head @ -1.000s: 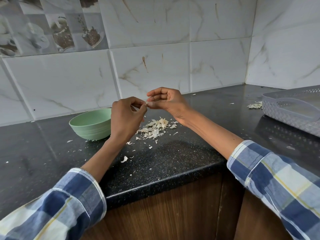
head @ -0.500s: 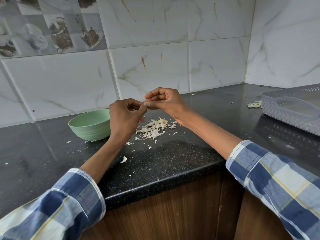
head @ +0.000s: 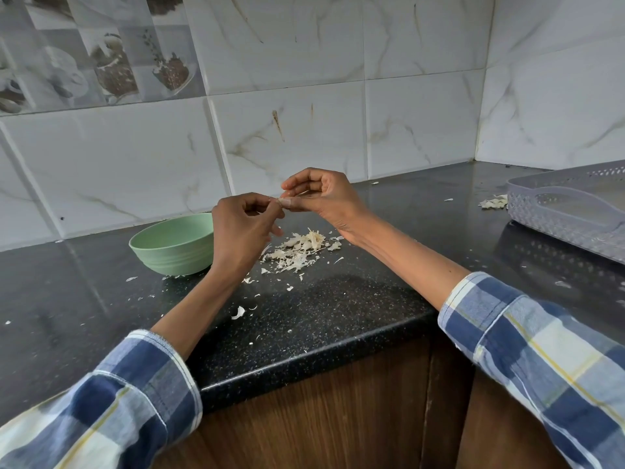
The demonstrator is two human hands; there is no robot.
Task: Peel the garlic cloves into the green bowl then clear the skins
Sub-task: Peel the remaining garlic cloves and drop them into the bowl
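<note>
Above the black counter, my left hand (head: 241,228) and my right hand (head: 321,196) meet fingertip to fingertip. Between them they pinch a small garlic clove (head: 282,202), mostly hidden by the fingers. The green bowl (head: 172,243) stands on the counter just left of my left hand; its inside is not visible. A heap of pale garlic skins (head: 299,250) lies on the counter below my hands, with loose flakes scattered toward the front edge.
A grey perforated tray (head: 571,211) sits at the right, with a small clump of skins (head: 493,202) beside its left end. Tiled walls close the back and right corner. The counter's front edge (head: 304,363) runs above wooden cabinet doors.
Both hands stay together on the clove, with only small finger movements. Nothing on the counter has shifted.
</note>
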